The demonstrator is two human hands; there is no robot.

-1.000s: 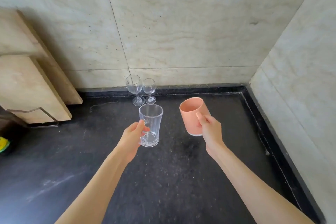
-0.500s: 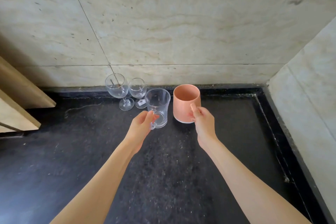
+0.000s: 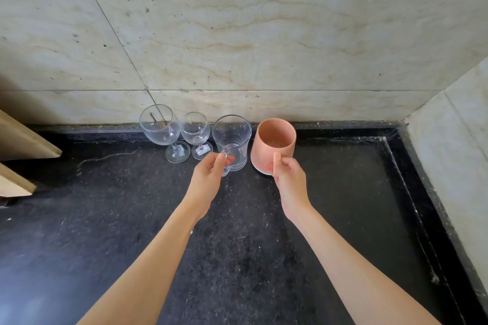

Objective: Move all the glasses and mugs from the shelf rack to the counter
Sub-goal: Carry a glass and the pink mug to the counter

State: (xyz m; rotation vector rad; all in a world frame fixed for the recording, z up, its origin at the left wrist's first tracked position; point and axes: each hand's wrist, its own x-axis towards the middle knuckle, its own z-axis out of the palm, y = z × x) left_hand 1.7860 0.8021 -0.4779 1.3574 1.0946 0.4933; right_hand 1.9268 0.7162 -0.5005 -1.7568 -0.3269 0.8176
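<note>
A clear glass mug (image 3: pixel 232 140) stands near the back wall on the black counter (image 3: pixel 105 206), with my left hand (image 3: pixel 208 182) pinching its handle. Just right of it is a pink mug (image 3: pixel 273 144), tilted slightly, and my right hand (image 3: pixel 289 182) grips its handle. Two stemmed wine glasses stand upright to the left: a larger wine glass (image 3: pixel 159 126) and a smaller wine glass (image 3: pixel 195 130), both close to the glass mug. The shelf rack is out of view.
Marble walls close the counter at the back and right, forming a corner (image 3: pixel 404 124). A raised black lip (image 3: pixel 412 192) runs along the right side. Wooden boards (image 3: pixel 23 145) lean in at the left edge.
Both hands have carried the glass mug and pink mug away from me to the back wall, lowering them beside the wine glasses. The camera has moved closer.
</note>
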